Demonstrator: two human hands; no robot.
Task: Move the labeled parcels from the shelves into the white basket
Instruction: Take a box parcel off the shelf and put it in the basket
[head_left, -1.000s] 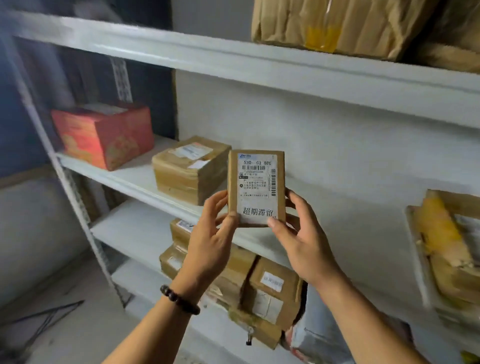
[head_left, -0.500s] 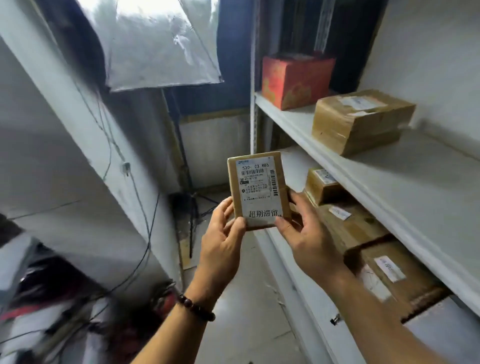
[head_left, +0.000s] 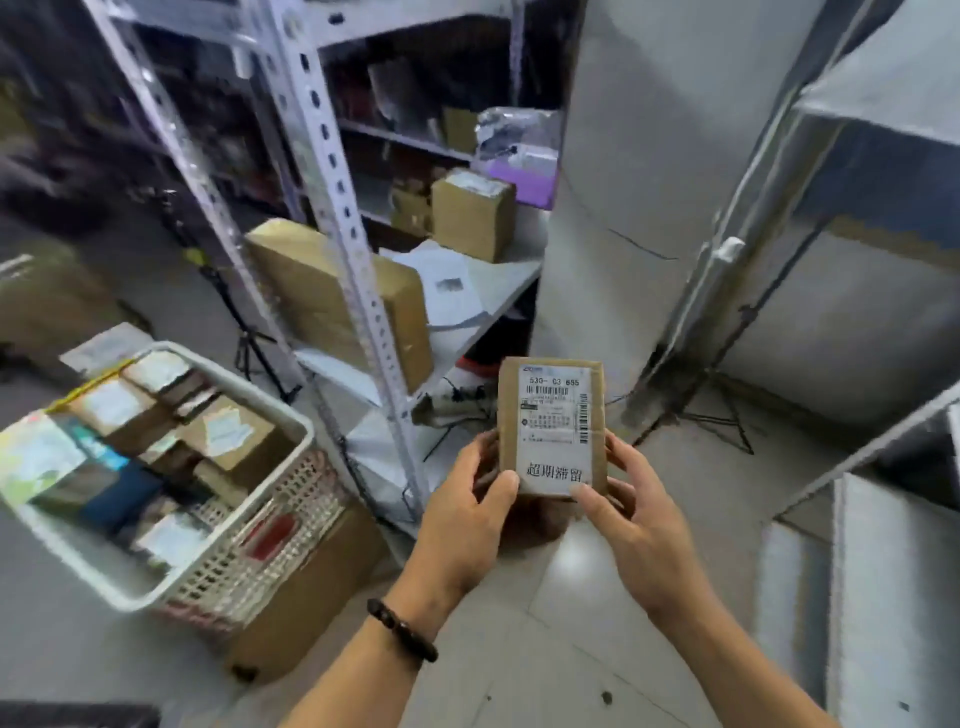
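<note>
I hold a small brown parcel (head_left: 551, 415) with a white shipping label upright in front of me. My left hand (head_left: 462, 525) pinches its lower left corner, thumb on the label. My right hand (head_left: 631, 525) pinches its lower right corner. The white basket (head_left: 249, 551) stands on the floor at the lower left, about an arm's length left of the parcel. Several labeled parcels (head_left: 228, 436) lie inside it.
A grey metal shelf rack (head_left: 337, 218) rises between basket and hands, with a large brown box (head_left: 332, 296) and a smaller box (head_left: 472, 213) on it. A cardboard box (head_left: 311, 587) props the basket. A white pillar (head_left: 649, 171) and tripod legs (head_left: 722, 415) stand behind.
The view has swung left, away from the shelf with the parcels, and now shows the basket and floor. Both hands keep the same grip on the parcel.
</note>
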